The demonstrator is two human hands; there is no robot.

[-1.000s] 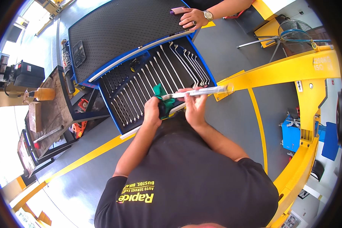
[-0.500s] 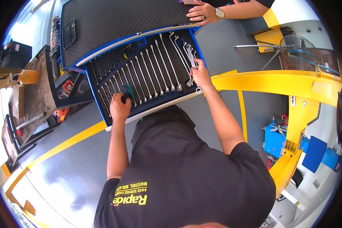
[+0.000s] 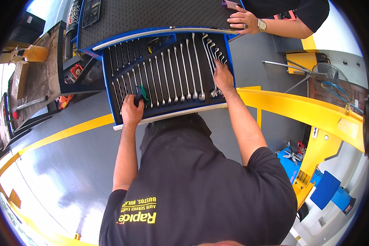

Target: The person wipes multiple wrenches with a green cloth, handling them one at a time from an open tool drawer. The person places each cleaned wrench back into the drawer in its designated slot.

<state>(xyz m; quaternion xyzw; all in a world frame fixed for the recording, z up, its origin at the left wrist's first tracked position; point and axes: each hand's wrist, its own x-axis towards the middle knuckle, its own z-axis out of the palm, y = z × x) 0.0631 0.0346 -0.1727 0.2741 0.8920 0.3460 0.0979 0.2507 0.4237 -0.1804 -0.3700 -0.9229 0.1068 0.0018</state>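
Note:
An open blue-sided drawer [image 3: 123, 118] with a black liner is in front of me, holding a row of silver combination wrenches [image 3: 170, 78] graded by length. Over the near left part of the drawer, my left hand [image 3: 132, 110] is closed around a dark and green item [image 3: 143, 95] whose kind I cannot make out. At the right end, my right hand [image 3: 224, 78] is low over the offset ring wrenches [image 3: 209, 53], fingers closed on one of them. The hand hides much of that wrench.
Another person's hand [image 3: 244, 19] rests on the cabinet's black perforated top [image 3: 160, 16]. A yellow steel arm [image 3: 291, 102] stands to the right. A worn workbench [image 3: 45, 74] is on the left. A blue tool box [image 3: 289, 162] lies at lower right.
My right hand has moved the wrench from a slant over the drawer's front edge down among the ring wrenches at the right. My left hand still holds the dark and green item.

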